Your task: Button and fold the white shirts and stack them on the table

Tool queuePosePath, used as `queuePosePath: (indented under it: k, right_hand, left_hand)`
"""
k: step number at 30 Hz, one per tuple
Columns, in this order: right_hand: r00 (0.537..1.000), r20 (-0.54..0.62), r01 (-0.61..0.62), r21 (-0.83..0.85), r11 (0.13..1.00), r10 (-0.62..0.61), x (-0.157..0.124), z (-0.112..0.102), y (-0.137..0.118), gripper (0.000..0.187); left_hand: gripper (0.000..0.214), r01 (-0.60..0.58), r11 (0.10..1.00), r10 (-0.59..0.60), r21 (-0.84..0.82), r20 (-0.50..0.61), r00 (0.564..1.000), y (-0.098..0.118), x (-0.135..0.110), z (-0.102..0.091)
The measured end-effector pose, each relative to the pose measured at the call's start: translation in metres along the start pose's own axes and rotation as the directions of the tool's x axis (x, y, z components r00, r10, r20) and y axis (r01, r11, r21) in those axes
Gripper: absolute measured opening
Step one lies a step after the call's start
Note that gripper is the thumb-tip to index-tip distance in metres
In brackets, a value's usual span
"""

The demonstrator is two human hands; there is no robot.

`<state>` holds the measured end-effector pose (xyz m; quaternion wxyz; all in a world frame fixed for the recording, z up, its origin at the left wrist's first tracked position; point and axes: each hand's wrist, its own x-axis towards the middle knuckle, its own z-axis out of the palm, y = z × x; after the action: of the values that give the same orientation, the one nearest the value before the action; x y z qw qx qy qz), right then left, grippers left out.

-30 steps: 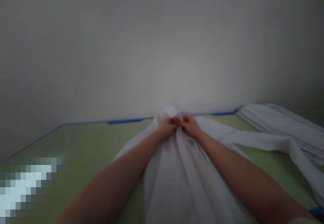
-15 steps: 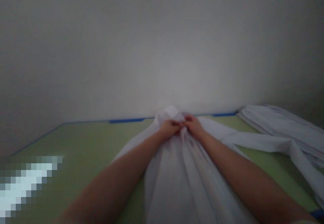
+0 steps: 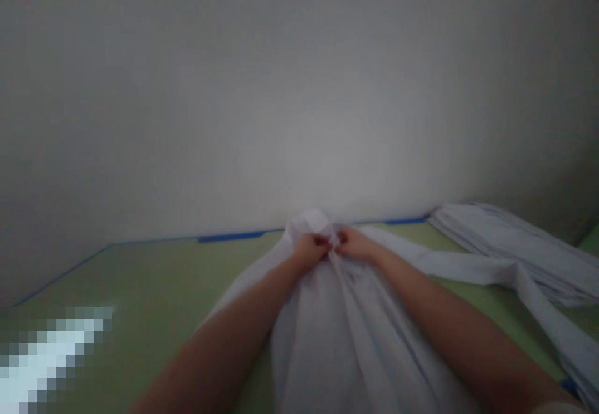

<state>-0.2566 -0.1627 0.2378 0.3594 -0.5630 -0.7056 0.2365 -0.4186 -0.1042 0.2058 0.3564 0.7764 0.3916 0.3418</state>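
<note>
A white long-sleeved garment (image 3: 322, 339), like a shirt or coat, lies lengthwise on the green table, its far end bunched up. My left hand (image 3: 311, 249) pinches the cloth near the top from the left. Close against it, my right hand (image 3: 353, 242) grips the same gathered spot from the right. Between the fingertips the cloth is drawn together, and folds run down from there toward me. What small part the fingers hold is too blurred to make out. One sleeve (image 3: 472, 267) stretches to the right and bends toward the near edge.
A flat stack of folded white cloth (image 3: 505, 239) lies at the right, partly beside the sleeve. Behind the table (image 3: 154, 289), with its blue edging (image 3: 231, 237), rises a plain grey wall (image 3: 299, 90). A pixelated bright patch covers the lower left.
The view has tilted slightly upward and shifted, so table and stack sit a little lower. Both hands stay on the gathered cloth, with small finger movements.
</note>
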Motion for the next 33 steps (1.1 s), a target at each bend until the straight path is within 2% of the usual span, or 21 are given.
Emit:
queuePosePath:
  k: [2,4,7,10,12,16,20,23,25,29,31,33]
  right_hand:
    - [0.998,0.043,-0.036,-0.167,0.985,0.043,-0.006,-0.003,-0.004,0.012]
    - [0.994,0.06,-0.076,-0.224,0.972,0.092,-0.012,-0.004,-0.005,0.017]
    - [0.99,0.003,-0.136,-0.186,0.973,0.139,-0.022,0.001,-0.001,0.016]
    - [0.981,-0.133,-0.155,-0.079,0.985,0.144,-0.031,0.004,0.006,0.019]
    - [0.968,-0.216,-0.127,-0.002,0.992,0.124,-0.035,0.004,0.01,0.023]
    - [0.965,-0.256,-0.04,0.054,0.998,0.052,-0.039,0.001,0.013,0.026]
    - [0.954,-0.296,-0.012,0.086,0.996,0.037,-0.04,-0.002,0.011,0.029]
    - [0.96,-0.274,-0.021,0.104,0.994,0.049,-0.043,-0.003,0.009,0.034]
    - [0.976,-0.214,-0.034,0.076,0.997,0.049,-0.045,-0.004,0.007,0.034]
    - [0.996,-0.082,-0.025,-0.042,0.999,0.021,-0.047,-0.004,0.007,0.017]
    - [0.993,-0.111,-0.034,-0.045,0.998,0.029,-0.046,-0.003,0.008,0.01]
    - [0.977,-0.209,-0.034,-0.004,0.999,0.033,-0.044,-0.005,0.01,0.012]
  left_hand:
    - [0.022,-0.01,1.0,0.01,-0.009,0.01,1.0,-0.002,0.001,0.001]
    - [0.021,-0.015,1.0,0.016,-0.021,0.019,1.0,-0.004,0.002,0.003]
    - [0.02,-0.016,0.999,0.017,-0.037,0.036,0.999,-0.004,0.003,0.003]
    - [0.02,-0.006,0.999,0.008,-0.051,0.056,0.998,-0.003,0.003,0.001]
    - [0.019,0.003,0.999,0.001,-0.054,0.068,0.998,-0.001,0.002,0.0]
    - [0.019,-0.002,0.999,0.007,-0.046,0.109,0.994,0.005,0.0,-0.003]
    - [0.022,-0.003,1.0,0.007,-0.029,0.142,0.99,0.011,-0.004,-0.004]
    - [0.023,-0.02,1.0,0.017,0.016,0.172,0.985,0.015,-0.006,-0.007]
    - [0.023,-0.058,0.995,0.041,0.076,0.203,0.978,0.016,-0.007,-0.009]
    - [0.017,-0.112,0.976,0.063,0.185,0.252,0.966,0.019,-0.009,-0.011]
    - [0.012,-0.115,0.97,0.055,0.216,0.266,0.962,0.022,-0.01,-0.012]
    - [0.007,-0.115,0.962,0.042,0.248,0.282,0.959,0.025,-0.012,-0.013]
